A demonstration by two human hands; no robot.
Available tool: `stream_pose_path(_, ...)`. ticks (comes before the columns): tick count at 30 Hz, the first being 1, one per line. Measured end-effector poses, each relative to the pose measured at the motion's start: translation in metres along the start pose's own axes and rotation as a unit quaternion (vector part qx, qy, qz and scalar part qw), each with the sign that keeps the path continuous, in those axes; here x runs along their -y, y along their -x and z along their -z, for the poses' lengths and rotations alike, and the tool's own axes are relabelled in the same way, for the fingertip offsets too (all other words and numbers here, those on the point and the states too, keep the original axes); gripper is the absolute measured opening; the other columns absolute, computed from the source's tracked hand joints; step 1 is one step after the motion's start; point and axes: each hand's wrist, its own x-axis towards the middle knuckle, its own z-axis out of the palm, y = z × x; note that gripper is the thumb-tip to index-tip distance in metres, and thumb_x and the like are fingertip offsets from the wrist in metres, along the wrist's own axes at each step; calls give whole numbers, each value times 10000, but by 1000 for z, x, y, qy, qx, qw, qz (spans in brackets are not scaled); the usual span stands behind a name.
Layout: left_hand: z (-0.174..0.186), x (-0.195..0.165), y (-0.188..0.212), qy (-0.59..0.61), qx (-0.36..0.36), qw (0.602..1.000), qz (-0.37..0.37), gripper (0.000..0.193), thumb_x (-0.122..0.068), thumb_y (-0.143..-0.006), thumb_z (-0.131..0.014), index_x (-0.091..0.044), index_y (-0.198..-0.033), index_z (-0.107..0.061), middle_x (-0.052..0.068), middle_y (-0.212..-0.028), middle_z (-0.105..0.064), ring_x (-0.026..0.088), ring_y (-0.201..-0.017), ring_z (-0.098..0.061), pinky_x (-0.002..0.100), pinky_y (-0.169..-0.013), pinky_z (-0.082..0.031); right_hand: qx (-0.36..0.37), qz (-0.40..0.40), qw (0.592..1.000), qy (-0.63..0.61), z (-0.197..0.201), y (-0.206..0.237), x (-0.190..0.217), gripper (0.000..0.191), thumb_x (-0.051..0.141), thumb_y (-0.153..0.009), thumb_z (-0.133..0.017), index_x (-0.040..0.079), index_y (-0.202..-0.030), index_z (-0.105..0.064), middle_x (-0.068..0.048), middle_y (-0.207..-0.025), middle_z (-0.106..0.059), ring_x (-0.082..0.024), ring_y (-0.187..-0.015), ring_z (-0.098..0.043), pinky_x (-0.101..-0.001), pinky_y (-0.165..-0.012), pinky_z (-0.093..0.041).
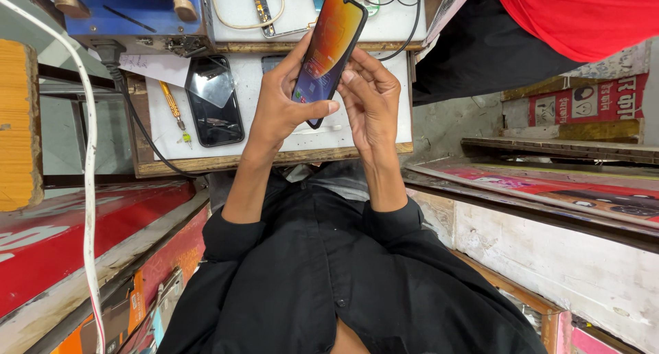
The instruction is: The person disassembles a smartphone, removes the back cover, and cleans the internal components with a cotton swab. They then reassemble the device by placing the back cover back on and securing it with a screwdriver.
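- Workbench [165, 148], white-topped w/ wood edge, is sitting in front of the person; everything else is lying on it or being held over it.
- Blue machine [137, 18] is standing at the far left corner of the bench, black cable running down from it, well apart from both hands.
- Smartphone [328, 49], screen lit orange/purple, is being held tilted above the bench, top end pointing away from the person.
- Left hand [278, 107] is clamping on the smartphone: fingers wrapping behind the back, thumb pressing across the lower screen edge. Judging this as the main support; grip should be staying firm at the sides, not on the glass.
- Right hand [371, 97] is closing on the phone's right edge, fingertips touching the frame near mid-height. Looks like fingertip work along the edge; light pressure seems best so the phone isn't twisting.
- Dark phone [214, 100] is lying flat on the bench just left of the left hand, a clear film piece resting on its upper part.
- Open phone frame [281, 11] is lying farther back w/ a pale cable looping around it.
- Screwdriver [171, 103], yellow-handled, is lying beside the dark phone, not being touched.
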Motion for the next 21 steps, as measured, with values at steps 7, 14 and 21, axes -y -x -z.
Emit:
stream_pose_path(7, -7, 3, 13, -10, -3, 1000, -1, 1093, -106, -734, -953, 38, -1619, -329, 164, -1464, -625, 196, -1332, -632, 319, -1175, -493, -1, -1, 1000, -11, 8, 14, -3, 331, -123, -996, -607, -78, -1323, -630, -179, -1174, -703, -211, -1076, -704, -351, -989, -607)
stream_pose_path(14, -10, 6, 24, -5, -5, 1000, -1, 1094, -106, -735, -950, 36, -1625, -330, 161, -1454, -631, 189, -1322, -634, 312, -1169, -494, 6, -19, 999, -28, 11, 24, -2, 341, -114, -1010, -611, -80, -1350, -621, -185, -1199, -697, -219, -1094, -694, -346, -990, -592)
stream_pose_path(21, -26, 16, 34, -102, -63, 992, -32, 1079, -104, -765, -923, -7, -1645, -307, 146, -1373, -677, 193, -1197, -697, 323, -1022, -604, 71, -20, 997, 18, 14, 30, 14, 427, -54, -980, -631, -49, -1398, -546, -152, -1344, -624, -217, -1240, -669, -368, -1035, -624)
